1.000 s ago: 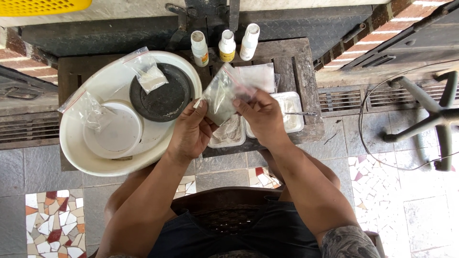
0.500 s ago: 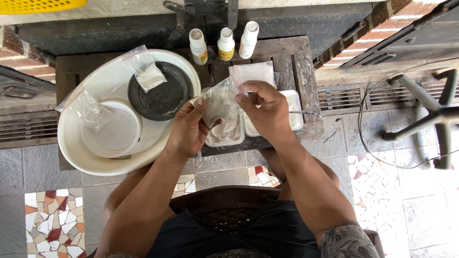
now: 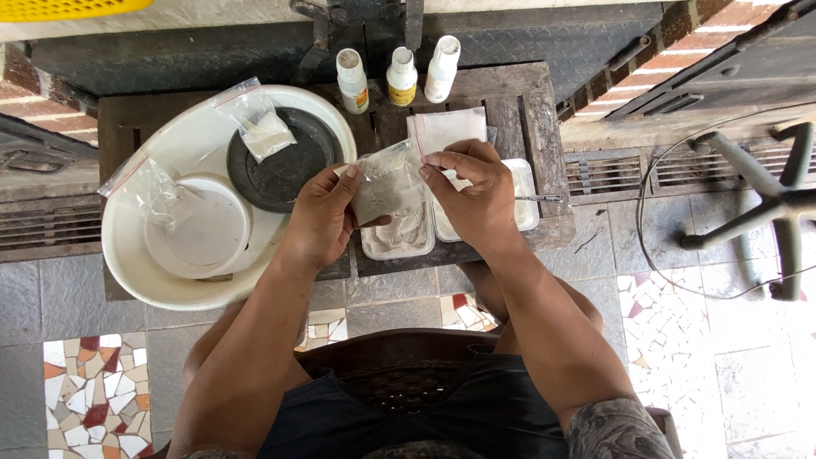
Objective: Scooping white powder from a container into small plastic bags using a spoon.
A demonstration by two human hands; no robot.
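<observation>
Both hands grip one small powder bag (image 3: 384, 185): left hand (image 3: 321, 217) pinches its side, right hand (image 3: 472, 191) its top; keep it above tray (image 3: 397, 240) below fingers.

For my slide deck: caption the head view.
Both hands, left hand and right hand, hold a small plastic bag of powder over a tray.

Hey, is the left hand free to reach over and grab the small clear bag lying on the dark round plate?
Probably not yet: the left hand is pinching the clear plastic bag of pale powder together with the right hand. The path to the small clear bag on the dark round plate looks open.
</observation>
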